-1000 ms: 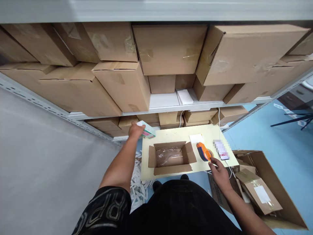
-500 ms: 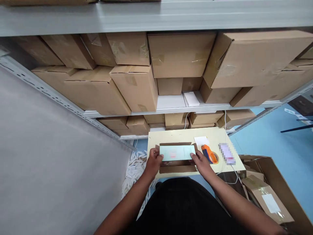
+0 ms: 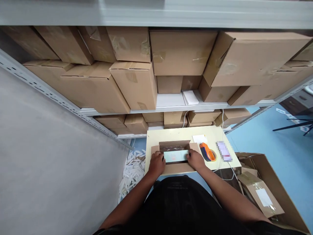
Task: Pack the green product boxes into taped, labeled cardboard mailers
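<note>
A pale mint-green flat box (image 3: 176, 156) with faint reddish print lies level inside an open cardboard carton (image 3: 174, 168). My left hand (image 3: 157, 162) is closed on the box's left end, and my right hand (image 3: 195, 159) grips its right end. Both sets of fingertips dip inside the carton walls and are partly hidden. Behind the box, clear shiny plastic (image 3: 172, 148) shows in the carton. The flaps stand spread outward. Just right of my right hand, an orange and blue tape dispenser (image 3: 207, 152) rests on the table.
The cream table (image 3: 156, 134) also bears a white paper (image 3: 199, 138) and a blurred-out phone (image 3: 223, 151) with a cable. Shelves (image 3: 171, 101) of cardboard boxes rise behind. A large carton (image 3: 271, 176) of boxes stands at right; white strips (image 3: 133, 169) litter the floor at left.
My hands have lowered the mint-green box from above the carton down into it. The side flaps now lie spread outward, and the view has shifted slightly.
</note>
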Available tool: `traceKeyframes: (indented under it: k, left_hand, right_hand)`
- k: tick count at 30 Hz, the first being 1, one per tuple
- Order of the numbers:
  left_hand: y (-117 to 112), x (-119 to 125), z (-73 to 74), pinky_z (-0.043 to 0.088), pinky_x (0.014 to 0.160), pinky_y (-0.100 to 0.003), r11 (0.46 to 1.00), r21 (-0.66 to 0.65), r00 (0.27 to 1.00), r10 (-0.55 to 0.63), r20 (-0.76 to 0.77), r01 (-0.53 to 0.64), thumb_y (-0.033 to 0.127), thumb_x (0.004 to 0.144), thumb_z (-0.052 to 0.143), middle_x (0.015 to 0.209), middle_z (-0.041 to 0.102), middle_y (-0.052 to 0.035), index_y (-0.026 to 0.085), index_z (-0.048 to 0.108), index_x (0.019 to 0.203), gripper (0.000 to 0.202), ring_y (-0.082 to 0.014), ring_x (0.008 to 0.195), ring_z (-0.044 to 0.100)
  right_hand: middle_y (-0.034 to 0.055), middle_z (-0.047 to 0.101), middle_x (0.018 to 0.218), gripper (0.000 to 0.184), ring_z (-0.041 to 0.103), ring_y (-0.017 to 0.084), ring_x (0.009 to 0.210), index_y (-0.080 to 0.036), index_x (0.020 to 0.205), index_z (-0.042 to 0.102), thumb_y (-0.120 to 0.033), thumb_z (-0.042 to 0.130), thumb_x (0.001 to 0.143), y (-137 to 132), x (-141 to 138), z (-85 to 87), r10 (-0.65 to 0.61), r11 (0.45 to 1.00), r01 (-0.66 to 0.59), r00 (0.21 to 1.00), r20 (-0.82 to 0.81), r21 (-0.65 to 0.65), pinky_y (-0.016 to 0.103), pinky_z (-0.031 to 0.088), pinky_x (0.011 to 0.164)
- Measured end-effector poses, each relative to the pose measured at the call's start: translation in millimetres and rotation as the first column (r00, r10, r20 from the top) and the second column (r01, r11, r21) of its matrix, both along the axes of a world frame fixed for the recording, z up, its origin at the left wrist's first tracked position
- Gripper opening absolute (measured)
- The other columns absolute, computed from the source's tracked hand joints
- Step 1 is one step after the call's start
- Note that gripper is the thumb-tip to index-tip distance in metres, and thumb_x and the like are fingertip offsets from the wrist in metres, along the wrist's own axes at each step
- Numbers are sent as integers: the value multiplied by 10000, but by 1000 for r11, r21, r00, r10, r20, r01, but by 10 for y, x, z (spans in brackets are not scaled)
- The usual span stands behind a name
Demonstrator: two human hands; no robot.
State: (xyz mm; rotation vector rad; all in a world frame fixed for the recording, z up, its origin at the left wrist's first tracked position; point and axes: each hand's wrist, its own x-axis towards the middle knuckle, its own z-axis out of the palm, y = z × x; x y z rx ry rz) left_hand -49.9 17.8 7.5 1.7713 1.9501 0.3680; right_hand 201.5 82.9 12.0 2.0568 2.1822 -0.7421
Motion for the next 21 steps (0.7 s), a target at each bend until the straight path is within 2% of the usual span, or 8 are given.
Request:
traceKeyframes:
  k: [3,6,7,9,11,13,17,21]
  left_hand:
    - [-55,-88,-145,393,1123,-375,996,32,996,80,24,-81,174,809,656,1361,569,-123,201,636,1284,476,-275,1280,523]
    - [-108,-194,-280,343,1183,-361,984,-11,976,178,127,-178,219,802,684,1522,475,-144,193,496,1456,680,-282,1411,450]
    - [-121,-223,-323,350,1179,-356,977,-76,962,209,175,-199,237,817,674,1539,472,-149,188,456,1490,709,-282,1428,446]
    - [-140,-256,-403,408,1127,-346,946,-256,927,268,264,-200,265,864,627,1496,547,-142,192,404,1532,708,-278,1399,505]
    - [-147,-256,-466,465,1054,-332,907,-383,897,307,317,-175,274,912,555,1404,642,-115,209,372,1558,675,-270,1321,590]
    - [-145,-233,-503,489,1013,-325,900,-407,887,307,345,-153,267,943,489,1351,687,-86,234,367,1568,638,-262,1268,636]
    - [-160,-138,-485,483,1027,-326,929,-334,897,277,344,-159,245,956,456,1359,688,-89,223,446,1522,566,-261,1251,649]
    - [-244,44,-415,466,1055,-342,915,-281,883,369,291,-290,240,982,416,1379,669,-151,157,488,1488,518,-278,1276,635]
  right_hand:
    - [140,686,1120,249,647,260,1038,-165,1087,614,-346,530,938,-108,176,-127,-24,992,31,998,-55,125,319,457,847]
    - [144,665,1121,335,633,278,1084,-154,1087,620,-404,596,865,-278,397,-287,-169,968,190,977,-130,167,343,478,907]
    - [134,675,1101,366,645,275,1068,-158,1081,631,-433,610,841,-327,449,-338,-240,960,261,954,-182,102,344,492,896]
    - [96,709,1022,400,680,254,971,-175,1054,655,-497,582,828,-390,497,-420,-390,921,367,872,-296,-134,333,525,805]
    - [59,735,915,405,693,226,850,-183,993,677,-521,506,851,-388,476,-474,-487,863,376,795,-362,-336,305,524,701]
    - [50,744,836,387,689,213,791,-179,906,692,-506,493,850,-326,421,-511,-484,857,344,794,-368,-383,282,508,663]
    - [91,766,853,312,707,235,810,-165,854,710,-439,572,801,-155,350,-591,-389,901,287,865,-316,-325,286,504,693]
    - [168,762,967,341,708,283,923,-150,894,702,-400,473,851,-94,396,-698,-267,949,200,922,-281,-245,334,509,776]
